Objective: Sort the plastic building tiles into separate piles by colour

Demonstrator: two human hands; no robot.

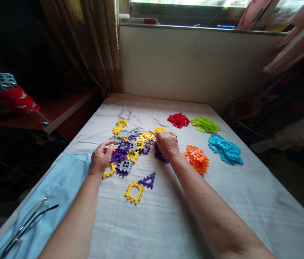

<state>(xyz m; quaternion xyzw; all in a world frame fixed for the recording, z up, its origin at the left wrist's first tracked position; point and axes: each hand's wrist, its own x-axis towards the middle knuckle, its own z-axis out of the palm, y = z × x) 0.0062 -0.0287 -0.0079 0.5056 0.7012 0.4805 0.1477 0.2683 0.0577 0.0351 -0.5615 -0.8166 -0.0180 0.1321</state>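
A mixed pile of yellow, purple and grey interlocking plastic building pieces [125, 145] lies in the middle of the white sheet. At its left edge is my left hand [102, 158], fingers partly stretched beside the purple pieces and holding nothing that I can see. On the pile's right side, my right hand [167, 144] has its fingers curled together at a yellow window-shaped building piece [148, 135]. Purple pieces [160, 153] show partly under this hand. Nearer to me lie a yellow arch piece [134, 192] and a purple triangle piece [148, 180].
Separate piles of red [178, 120], green [205, 125], blue [225, 149] and orange pieces [197, 159] lie to the right. Eyeglasses [22, 228] rest on light blue cloth [68, 172] at left. A red container [17, 100] stands on a side table.
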